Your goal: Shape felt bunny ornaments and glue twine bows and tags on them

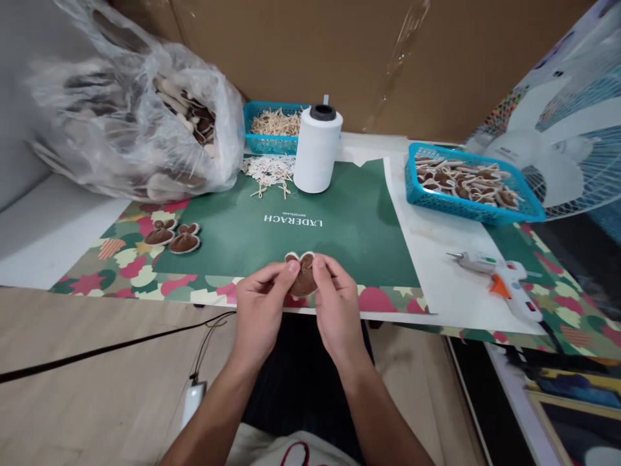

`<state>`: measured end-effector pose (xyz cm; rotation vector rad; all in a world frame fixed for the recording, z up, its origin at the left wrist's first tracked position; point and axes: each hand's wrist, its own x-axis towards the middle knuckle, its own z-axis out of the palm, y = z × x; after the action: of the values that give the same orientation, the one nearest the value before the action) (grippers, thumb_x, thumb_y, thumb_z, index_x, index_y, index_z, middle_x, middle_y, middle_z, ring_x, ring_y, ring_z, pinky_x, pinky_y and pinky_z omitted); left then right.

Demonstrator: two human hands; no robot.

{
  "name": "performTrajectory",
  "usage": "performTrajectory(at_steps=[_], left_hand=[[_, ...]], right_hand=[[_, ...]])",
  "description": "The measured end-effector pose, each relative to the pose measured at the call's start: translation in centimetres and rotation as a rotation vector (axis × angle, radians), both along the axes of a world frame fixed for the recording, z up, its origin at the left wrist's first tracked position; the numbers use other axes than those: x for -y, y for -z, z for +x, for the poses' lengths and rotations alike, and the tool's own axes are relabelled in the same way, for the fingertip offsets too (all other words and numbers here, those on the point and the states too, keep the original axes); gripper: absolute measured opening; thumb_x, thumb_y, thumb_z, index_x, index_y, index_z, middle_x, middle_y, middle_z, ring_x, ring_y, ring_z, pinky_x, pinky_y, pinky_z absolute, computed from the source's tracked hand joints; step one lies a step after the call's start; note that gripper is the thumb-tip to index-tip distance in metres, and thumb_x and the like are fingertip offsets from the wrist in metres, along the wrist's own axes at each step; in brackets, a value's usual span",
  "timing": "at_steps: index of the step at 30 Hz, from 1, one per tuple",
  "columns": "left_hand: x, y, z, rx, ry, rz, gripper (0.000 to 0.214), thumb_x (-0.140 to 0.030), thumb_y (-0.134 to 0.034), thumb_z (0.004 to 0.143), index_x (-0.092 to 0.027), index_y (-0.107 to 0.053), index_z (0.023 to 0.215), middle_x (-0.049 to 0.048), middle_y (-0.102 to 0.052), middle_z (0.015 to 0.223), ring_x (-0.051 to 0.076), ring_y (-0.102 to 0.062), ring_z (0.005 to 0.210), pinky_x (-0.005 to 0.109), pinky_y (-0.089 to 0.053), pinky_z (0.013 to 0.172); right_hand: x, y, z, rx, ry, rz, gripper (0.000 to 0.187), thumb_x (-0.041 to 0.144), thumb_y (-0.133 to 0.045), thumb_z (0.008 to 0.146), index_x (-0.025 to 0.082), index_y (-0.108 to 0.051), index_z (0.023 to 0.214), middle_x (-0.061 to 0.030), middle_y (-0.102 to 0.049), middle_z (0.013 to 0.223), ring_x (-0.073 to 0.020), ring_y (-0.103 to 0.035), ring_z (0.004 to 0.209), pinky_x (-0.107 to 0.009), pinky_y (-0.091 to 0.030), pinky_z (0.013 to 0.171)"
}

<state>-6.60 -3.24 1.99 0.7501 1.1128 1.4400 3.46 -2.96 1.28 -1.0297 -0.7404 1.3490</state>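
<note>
Both my hands pinch one small brown felt piece with cream-edged ears (303, 273) at the near edge of the green mat (339, 220). My left hand (261, 309) grips its left side with thumb and forefinger. My right hand (334, 304) holds its right side the same way. Two similar brown pieces (173, 237) lie on the mat to the left.
A white thread spool (317, 150) stands at the back of the mat beside loose cream bows (268, 173). A clear plastic bag of pieces (140, 110) sits at left. Two blue baskets (268, 144) (473, 206) hold bows and finished pieces. A glue gun (502, 283) lies at right, near a fan (572, 136).
</note>
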Motion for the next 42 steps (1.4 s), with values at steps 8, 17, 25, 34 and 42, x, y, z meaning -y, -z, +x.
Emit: performTrajectory(at_steps=[8,17,25,34,42], left_hand=[[0.0,0.0,-1.4,-0.066,0.161,0.018,0.021,-0.041,-0.086,0.085,-0.024,-0.085,0.096,0.0021,-0.076,0.082,0.014,-0.069,0.075,0.025,-0.058,0.073],[-0.3,-0.4,-1.3,0.149,0.215,-0.067,0.020,-0.037,-0.091,0.078,-0.020,-0.085,0.086,0.0014,-0.073,0.076,0.008,-0.060,0.067,0.017,-0.051,0.063],[0.2,-0.5,-1.8,-0.069,0.202,-0.027,0.019,-0.032,-0.093,0.076,-0.025,-0.086,0.092,0.0008,-0.079,0.085,0.012,-0.071,0.078,0.024,-0.062,0.079],[-0.6,-0.7,-2.6,0.046,0.351,-0.087,0.023,-0.029,-0.099,0.065,-0.020,-0.085,0.080,-0.0002,-0.071,0.068,0.007,-0.059,0.061,0.016,-0.051,0.060],[-0.5,-1.0,-2.0,0.092,0.240,-0.085,0.021,-0.036,-0.094,0.074,-0.022,-0.085,0.087,0.0030,-0.078,0.082,0.013,-0.070,0.075,0.023,-0.058,0.076]], right_hand=[[0.3,-0.6,0.8,0.262,0.067,0.059,0.025,0.044,-0.072,0.093,0.020,-0.077,0.102,-0.0055,-0.080,0.096,-0.0190,-0.075,0.084,-0.032,-0.063,0.076],[-0.2,0.4,0.8,-0.195,-0.093,-0.056,0.025,0.043,-0.080,0.087,0.023,-0.078,0.103,-0.0044,-0.079,0.105,-0.0205,-0.073,0.099,-0.038,-0.058,0.095],[0.0,-0.8,1.6,0.191,-0.073,0.041,0.019,0.041,-0.074,0.092,0.022,-0.079,0.094,-0.0023,-0.078,0.087,-0.0168,-0.071,0.078,-0.030,-0.061,0.075],[-0.7,-0.3,2.0,-0.162,-0.189,-0.111,0.020,0.042,-0.082,0.081,0.022,-0.080,0.079,-0.0002,-0.072,0.077,-0.0143,-0.066,0.071,-0.028,-0.056,0.069],[0.2,-0.9,1.7,0.146,-0.127,0.030,0.018,0.038,-0.077,0.092,0.026,-0.081,0.104,-0.0027,-0.081,0.102,-0.0189,-0.075,0.095,-0.034,-0.061,0.091]])
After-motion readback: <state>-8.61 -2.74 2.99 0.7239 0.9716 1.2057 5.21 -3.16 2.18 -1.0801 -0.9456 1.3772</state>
